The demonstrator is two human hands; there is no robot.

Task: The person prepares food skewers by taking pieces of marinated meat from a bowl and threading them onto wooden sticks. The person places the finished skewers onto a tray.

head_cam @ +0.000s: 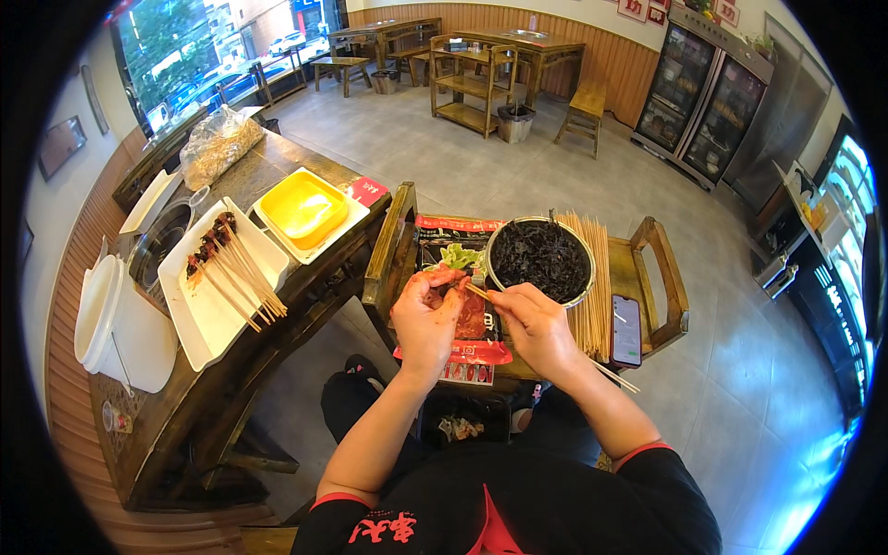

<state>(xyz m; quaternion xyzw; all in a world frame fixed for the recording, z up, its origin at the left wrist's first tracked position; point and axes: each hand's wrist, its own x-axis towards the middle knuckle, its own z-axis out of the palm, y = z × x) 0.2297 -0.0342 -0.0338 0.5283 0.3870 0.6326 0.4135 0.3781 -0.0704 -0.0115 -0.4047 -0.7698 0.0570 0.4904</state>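
Note:
My left hand (428, 312), its fingers smeared red, pinches a small piece of red marinated meat (458, 283). Between the fingertips of my right hand (534, 326) is a thin bamboo skewer (477, 291), its tip at the meat. Under both hands lies an open printed plastic package (479, 355) with red meat (473, 320) inside. Pale green leafy pieces (458, 257) rest just beyond my left fingertips. A round metal bowl (592, 286) full of dark, seaweed-like shreds (538, 253) stands beyond my right hand. Stick ends (614, 375) show past my right wrist.
Many bare skewers (590, 277) and a phone (626, 331) lie right of the bowl on the wooden cart (628, 263). On the left table, a white tray (201, 340) holds loaded skewers (239, 277), near a yellow dish (302, 208) and white bucket (135, 340). A bin (458, 423) sits below.

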